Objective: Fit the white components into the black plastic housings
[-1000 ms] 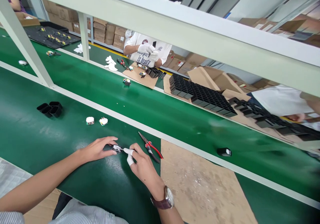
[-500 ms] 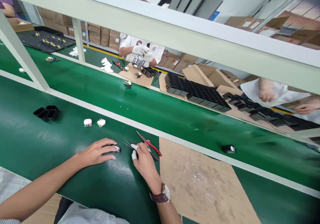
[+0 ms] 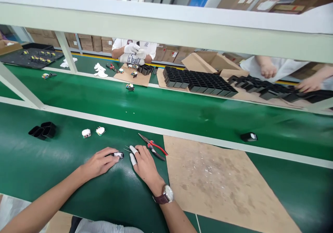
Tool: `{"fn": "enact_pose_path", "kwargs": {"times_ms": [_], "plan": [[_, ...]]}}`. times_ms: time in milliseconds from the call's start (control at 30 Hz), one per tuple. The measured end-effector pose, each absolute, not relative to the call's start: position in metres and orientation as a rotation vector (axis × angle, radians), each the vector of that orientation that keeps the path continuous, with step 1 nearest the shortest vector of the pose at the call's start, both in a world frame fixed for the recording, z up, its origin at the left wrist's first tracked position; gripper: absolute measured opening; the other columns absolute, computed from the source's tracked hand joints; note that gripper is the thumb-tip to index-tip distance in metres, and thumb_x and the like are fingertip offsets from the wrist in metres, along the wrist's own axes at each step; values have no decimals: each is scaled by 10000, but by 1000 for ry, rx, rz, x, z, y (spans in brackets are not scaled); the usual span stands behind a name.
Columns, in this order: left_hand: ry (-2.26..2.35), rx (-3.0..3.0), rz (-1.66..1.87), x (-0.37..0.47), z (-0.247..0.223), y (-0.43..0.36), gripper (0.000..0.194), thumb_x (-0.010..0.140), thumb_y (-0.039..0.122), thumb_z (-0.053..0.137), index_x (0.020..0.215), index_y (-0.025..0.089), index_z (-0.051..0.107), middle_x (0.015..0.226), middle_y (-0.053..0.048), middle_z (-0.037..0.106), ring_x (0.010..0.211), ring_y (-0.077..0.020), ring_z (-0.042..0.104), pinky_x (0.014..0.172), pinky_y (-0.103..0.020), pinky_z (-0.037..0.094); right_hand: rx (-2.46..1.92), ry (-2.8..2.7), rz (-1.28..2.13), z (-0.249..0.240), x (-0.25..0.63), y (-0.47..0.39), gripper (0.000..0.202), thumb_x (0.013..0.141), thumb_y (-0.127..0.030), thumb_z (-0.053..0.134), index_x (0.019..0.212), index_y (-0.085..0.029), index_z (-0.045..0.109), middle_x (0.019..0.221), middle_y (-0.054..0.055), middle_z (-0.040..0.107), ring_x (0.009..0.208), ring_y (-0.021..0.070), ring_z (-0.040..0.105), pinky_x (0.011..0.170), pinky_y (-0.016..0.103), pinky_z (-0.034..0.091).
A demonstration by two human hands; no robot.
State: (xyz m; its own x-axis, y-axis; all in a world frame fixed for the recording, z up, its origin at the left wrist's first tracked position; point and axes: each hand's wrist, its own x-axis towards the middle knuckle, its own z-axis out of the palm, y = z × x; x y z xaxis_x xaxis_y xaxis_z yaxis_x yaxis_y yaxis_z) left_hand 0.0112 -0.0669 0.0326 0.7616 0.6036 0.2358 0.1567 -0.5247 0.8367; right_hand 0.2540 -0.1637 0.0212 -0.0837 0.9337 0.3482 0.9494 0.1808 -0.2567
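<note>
My left hand (image 3: 100,162) rests on the green bench with its fingers closed on a small black housing (image 3: 119,155) that has white material in its open face. Thin metal tweezers (image 3: 128,149) are pinched in my right hand (image 3: 143,163), whose thumb and index finger wear white finger cots. The tweezer tips point left, a little above and apart from the housing. Red-and-black long-nose pliers (image 3: 152,147) lie just beyond my right hand. Two small white-topped circuit parts (image 3: 86,133) (image 3: 100,130) sit on the bench behind my left hand.
Black empty housings (image 3: 43,130) stand at the left. Brown cardboard (image 3: 221,184) lies at the right. Across the green belt (image 3: 182,108), bearing another housing (image 3: 249,137), people work beside rows of black housings (image 3: 212,84). A pale frame bar (image 3: 166,25) crosses above.
My left fingers have closed round the housing, which was between spread fingers before. My right hand, with the tweezers, has shifted slightly left. The head view has turned and tilted.
</note>
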Motion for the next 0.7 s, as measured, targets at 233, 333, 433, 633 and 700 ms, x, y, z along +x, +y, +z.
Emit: {"fn": "enact_pose_path", "kwargs": {"times_ms": [233,333,433,633,700], "plan": [[826,1041,695,17,37,-52,351,887,483,811,978,186,649,937,-48,764,860,-210,774,875,-403,665,-1785,-2066,-60,20,255,-167,390,879,16,577,1228,-135,663,1165,135,641,1009,290,577,914,433,550],[853,938,717,17,44,-49,377,838,458,864,960,178,644,996,-60,773,874,-199,776,879,-370,658,-1782,-2066,-43,19,256,-169,374,811,59,588,1106,-152,678,1153,128,636,1018,289,579,925,424,557],[854,1009,689,20,51,-46,395,811,467,883,955,179,654,954,-53,768,845,-197,768,837,-366,659,-1775,-2022,-67,18,257,-169,341,836,53,573,1066,-179,670,1121,114,635,981,274,594,886,414,563],[1012,1886,742,28,73,21,409,808,569,807,952,193,733,937,-71,775,803,-227,759,802,-376,641,-1821,-1960,-118,13,267,-168,345,796,75,560,1001,-180,667,1084,107,636,974,266,618,864,394,569],[1154,2129,810,31,80,60,382,820,565,755,950,206,745,1021,-86,781,862,-248,760,834,-380,632,-1821,-1944,-131,10,269,-167,345,790,76,554,996,-176,669,1088,112,641,988,266,623,869,391,574]]}}
